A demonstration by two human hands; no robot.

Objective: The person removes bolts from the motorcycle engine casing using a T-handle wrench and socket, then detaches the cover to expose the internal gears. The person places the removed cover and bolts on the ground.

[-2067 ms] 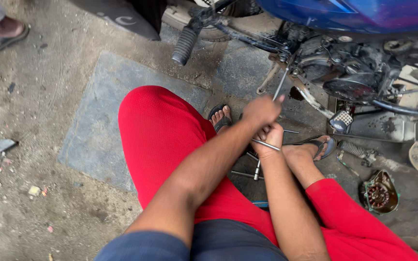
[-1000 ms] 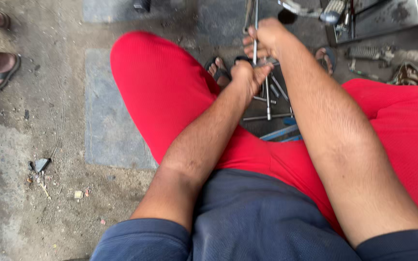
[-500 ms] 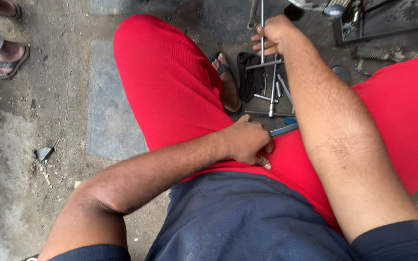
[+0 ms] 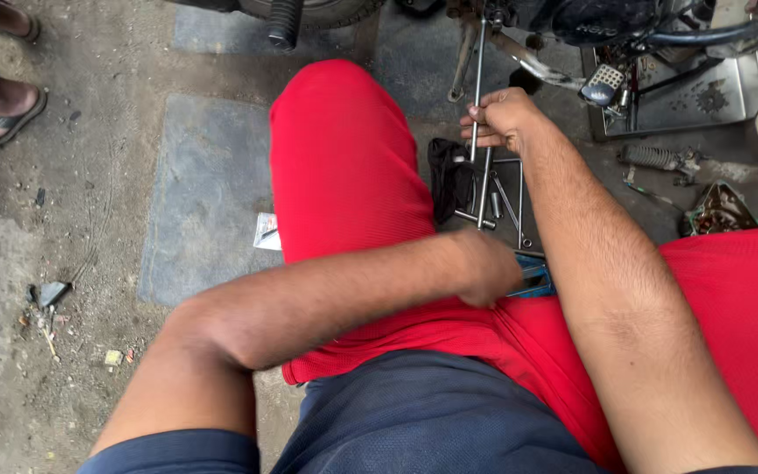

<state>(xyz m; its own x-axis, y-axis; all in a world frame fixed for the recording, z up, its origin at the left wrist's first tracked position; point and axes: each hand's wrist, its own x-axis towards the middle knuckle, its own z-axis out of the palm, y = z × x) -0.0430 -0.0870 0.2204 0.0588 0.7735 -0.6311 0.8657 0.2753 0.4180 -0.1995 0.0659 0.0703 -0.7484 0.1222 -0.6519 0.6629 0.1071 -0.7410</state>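
Note:
My right hand (image 4: 504, 118) grips a long thin steel rod (image 4: 479, 79) that stands upright, its top near the motorcycle engine (image 4: 607, 22) and its foot among loose steel tools (image 4: 509, 200) on the ground. My left hand (image 4: 489, 268) reaches across my red-clad thigh (image 4: 344, 167) and dips between my knees, blurred, right beside a blue-handled tool (image 4: 537, 279). Its fingers are hidden. A black rag (image 4: 449, 180) lies beside the tools.
A metal tray (image 4: 704, 96) and a foot peg (image 4: 604, 83) sit at the upper right, with a spring (image 4: 655, 158) and a greasy part (image 4: 719, 209) below. A rubber footrest (image 4: 282, 22) hangs at the top. Another person's sandalled feet (image 4: 2, 110) stand at far left. A stone slab (image 4: 203, 193) is beside my knee.
My left hand let go of the rod, dropped onto my lap, then slid right toward the gap between my knees. My right hand has kept its hold on the rod.

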